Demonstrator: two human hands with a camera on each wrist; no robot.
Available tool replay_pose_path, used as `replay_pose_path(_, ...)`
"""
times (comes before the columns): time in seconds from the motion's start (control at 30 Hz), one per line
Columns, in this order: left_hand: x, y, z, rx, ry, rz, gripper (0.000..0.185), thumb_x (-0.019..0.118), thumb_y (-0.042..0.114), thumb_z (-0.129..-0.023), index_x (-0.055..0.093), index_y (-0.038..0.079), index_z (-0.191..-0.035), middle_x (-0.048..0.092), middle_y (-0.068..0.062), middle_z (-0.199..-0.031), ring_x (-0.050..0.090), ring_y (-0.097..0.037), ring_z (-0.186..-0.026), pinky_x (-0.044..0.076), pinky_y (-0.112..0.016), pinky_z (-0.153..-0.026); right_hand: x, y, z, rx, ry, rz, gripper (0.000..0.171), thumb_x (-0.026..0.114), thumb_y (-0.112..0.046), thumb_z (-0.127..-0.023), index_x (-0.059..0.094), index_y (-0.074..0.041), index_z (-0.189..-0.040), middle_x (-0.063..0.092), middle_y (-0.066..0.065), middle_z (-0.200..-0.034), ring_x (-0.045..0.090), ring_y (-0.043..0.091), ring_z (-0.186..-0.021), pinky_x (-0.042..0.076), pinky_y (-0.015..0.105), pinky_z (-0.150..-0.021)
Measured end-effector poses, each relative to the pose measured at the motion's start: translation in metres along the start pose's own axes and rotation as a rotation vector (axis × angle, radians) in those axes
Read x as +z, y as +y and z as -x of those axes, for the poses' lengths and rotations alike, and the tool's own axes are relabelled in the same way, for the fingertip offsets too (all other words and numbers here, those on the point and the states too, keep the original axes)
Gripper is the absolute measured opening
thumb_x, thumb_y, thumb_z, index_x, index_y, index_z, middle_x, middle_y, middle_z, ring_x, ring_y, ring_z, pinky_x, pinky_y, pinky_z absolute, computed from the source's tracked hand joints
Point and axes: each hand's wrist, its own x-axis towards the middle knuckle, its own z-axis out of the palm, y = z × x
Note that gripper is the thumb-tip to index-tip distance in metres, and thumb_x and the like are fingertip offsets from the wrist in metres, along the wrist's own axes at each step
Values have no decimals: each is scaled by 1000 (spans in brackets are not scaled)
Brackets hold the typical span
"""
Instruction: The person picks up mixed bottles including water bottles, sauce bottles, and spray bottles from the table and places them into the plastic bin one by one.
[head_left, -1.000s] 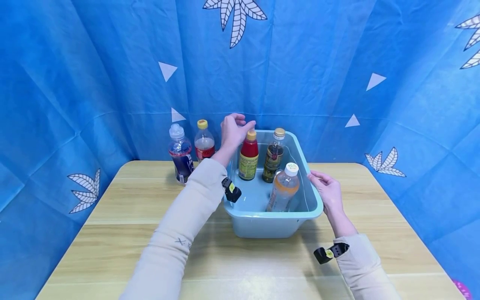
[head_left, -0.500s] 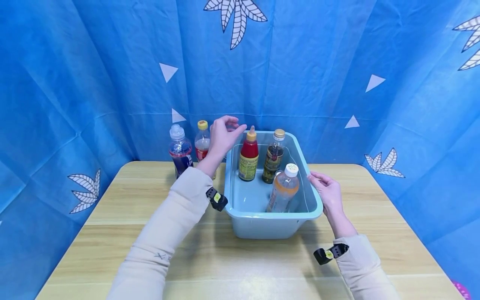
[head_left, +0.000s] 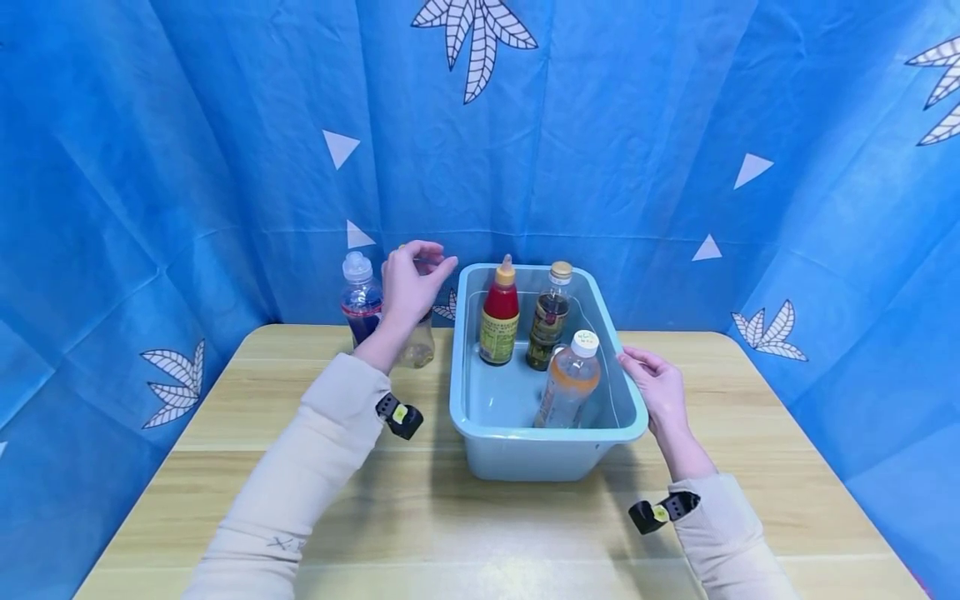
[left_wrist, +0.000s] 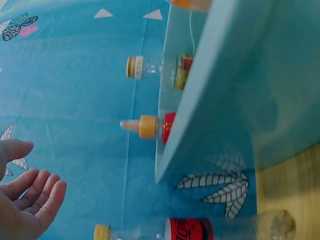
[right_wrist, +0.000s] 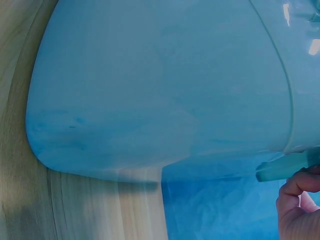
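Note:
My left hand (head_left: 411, 287) hovers left of the light-blue plastic basin (head_left: 540, 433), fingers loosely bent and holding nothing. Behind it, partly hidden, stands a clear cola bottle (head_left: 418, 346); its yellow cap and red label (left_wrist: 191, 229) show in the left wrist view. At the basin's right rim, my right hand (head_left: 655, 385) pinches the edge between thumb and fingers. Inside the basin a red sauce bottle (head_left: 500, 321) with a yellow nozzle cap stands beside a bottle of dark liquid (head_left: 549, 321). Nearer the front, a clear bottle with a white cap (head_left: 572, 383) leans.
A dark-blue drink bottle (head_left: 362, 304) stands at the back left of the wooden table (head_left: 495, 533), partly behind my left hand. A blue patterned curtain (head_left: 615, 167) hangs behind the table and along both sides.
My left hand has moved left, away from the red sauce bottle's nozzle and out over the basin's left side to the cola bottle. My right hand stays at the rim.

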Motion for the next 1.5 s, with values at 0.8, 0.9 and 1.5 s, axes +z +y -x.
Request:
replay_pose_path(0.8, -44, -42, -1, -68, 100, -143, 31, 65, 20, -81, 62, -1, -103, 58, -15, -104, 53, -26, -97, 40, -37, -85, -1, 0, 1, 9, -9, 2, 47, 64, -21, -82, 52, 7, -118, 61, -13, -69, 59, 2, -64, 49, 18, -59)
replay_pose_path(0.9, -47, -49, -2, -77, 134, -157, 31, 65, 19, -81, 61, -1, -104, 56, -15, -105, 51, -27, -98, 37, -37, -87, -1, 0, 0, 9, -7, 2, 47, 64, -21, -82, 52, 6, -118, 61, -13, -69, 59, 2, -64, 49, 18, -59)
replay_pose_path(1.5, -54, -76, -11, -233, 221, -179, 47, 64, 22, -81, 51, 0, -120, 45, -15, -121, 41, -28, -112, 32, -36, -94, -2, 1, -4, 9, -23, -13, 46, 64, -20, -82, 52, 7, -117, 60, -13, -67, 58, 1, -63, 49, 17, -58)
